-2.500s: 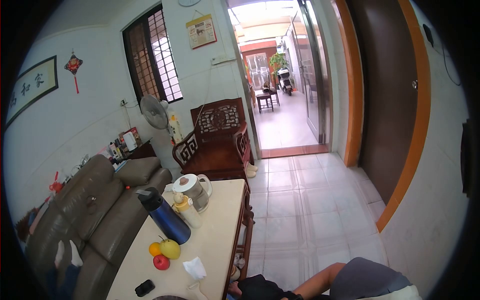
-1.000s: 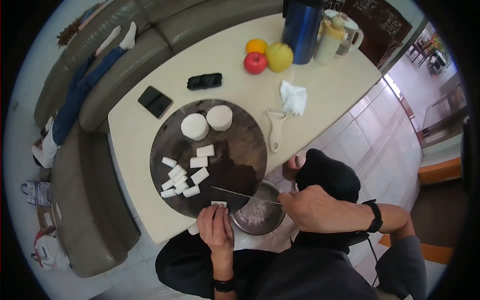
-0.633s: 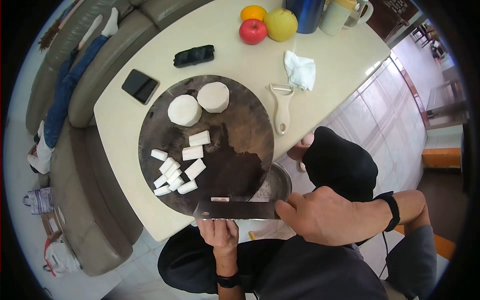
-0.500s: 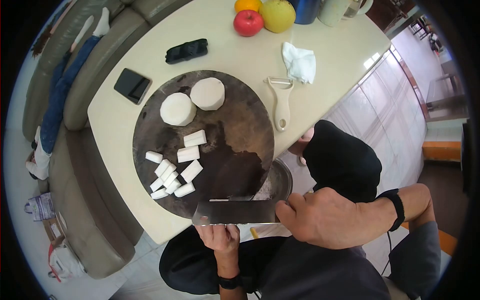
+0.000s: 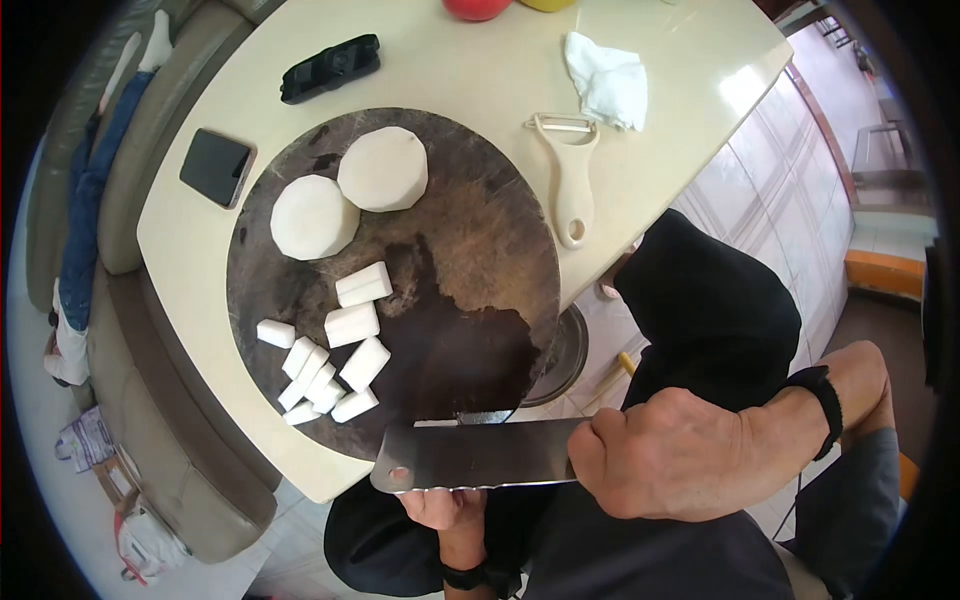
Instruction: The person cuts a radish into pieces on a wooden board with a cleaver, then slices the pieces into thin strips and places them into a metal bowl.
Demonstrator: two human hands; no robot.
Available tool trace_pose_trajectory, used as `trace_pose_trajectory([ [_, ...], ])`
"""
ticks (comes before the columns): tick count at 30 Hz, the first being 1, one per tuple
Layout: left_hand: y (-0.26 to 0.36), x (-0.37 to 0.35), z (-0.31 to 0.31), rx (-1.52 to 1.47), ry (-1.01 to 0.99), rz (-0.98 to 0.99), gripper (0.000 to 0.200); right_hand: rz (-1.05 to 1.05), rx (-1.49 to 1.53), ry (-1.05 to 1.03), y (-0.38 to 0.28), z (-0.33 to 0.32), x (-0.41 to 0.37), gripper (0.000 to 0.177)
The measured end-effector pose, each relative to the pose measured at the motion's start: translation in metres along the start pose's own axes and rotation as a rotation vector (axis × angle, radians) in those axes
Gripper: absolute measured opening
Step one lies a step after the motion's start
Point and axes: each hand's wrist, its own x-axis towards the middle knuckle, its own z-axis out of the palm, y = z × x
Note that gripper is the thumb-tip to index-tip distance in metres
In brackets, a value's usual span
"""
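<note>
My right hand (image 5: 650,455) is closed around the handle of a wide-bladed cleaver (image 5: 490,455), held across the near edge of the round dark chopping board (image 5: 480,240). Behind the blade, my left hand (image 5: 443,508) has its fingers curled; their tips are hidden, and so is whatever they hold. A thin white sliver and a narrow shiny strip show just above the blade's upper edge. Two thick peeled white radish rounds (image 5: 383,168) lie at the far side of the board. Several cut white radish pieces (image 5: 352,325) are scattered left of a wet patch.
On the table (image 5: 470,70) lie a peeler (image 5: 573,190), a crumpled white tissue (image 5: 607,82), a phone (image 5: 217,167) and a black case (image 5: 331,69). A metal basin (image 5: 562,365) sits below the table's edge. Another person's legs (image 5: 95,180) rest on the sofa (image 5: 190,400).
My view has moved closer to the board, so the fruit is now mostly out of sight. The cleaver and both hands sit slightly lower in the picture, and less of my left hand shows.
</note>
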Motion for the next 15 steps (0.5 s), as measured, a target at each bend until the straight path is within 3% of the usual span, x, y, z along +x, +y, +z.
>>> trace_pose_trajectory([
  [7,0.000,0.000,-0.001,0.016,-0.015,-0.041,0.028,0.022,0.219,0.015,0.010,0.004,0.009,0.015],
  [15,-0.004,0.002,0.000,-0.092,0.019,0.003,0.017,0.008,0.239,-0.061,0.014,-0.001,0.001,0.016],
])
